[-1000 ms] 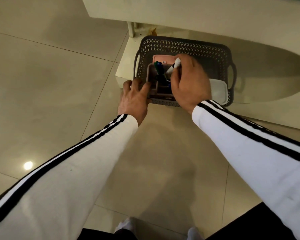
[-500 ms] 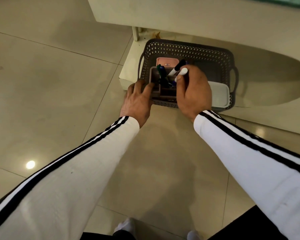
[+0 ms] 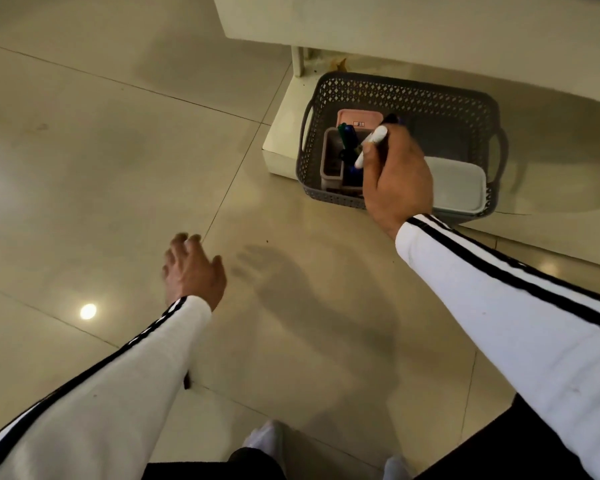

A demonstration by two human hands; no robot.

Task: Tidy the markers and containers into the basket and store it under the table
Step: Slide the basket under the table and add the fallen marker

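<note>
A grey lattice basket (image 3: 413,98) sits on the floor beneath the white table (image 3: 430,26), beside its leg base. Inside it stand a grey pen holder (image 3: 331,154) with dark markers (image 3: 347,133), a pink container (image 3: 359,117) behind it and a white lidded box (image 3: 459,187) at the right. My right hand (image 3: 397,181) hovers over the basket's near side and grips a white marker (image 3: 371,145) above the holder. My left hand (image 3: 193,270) hangs over the bare floor well left of the basket, fingers loosely spread, holding nothing.
The table's white leg and foot block (image 3: 281,147) stand just left of the basket. Glossy beige floor tiles (image 3: 101,150) stretch to the left and front. My socked feet (image 3: 267,441) show at the bottom edge.
My left hand has let go of the basket's near rim and pulled back down and left over the floor. My right hand still holds the white marker above the holder.
</note>
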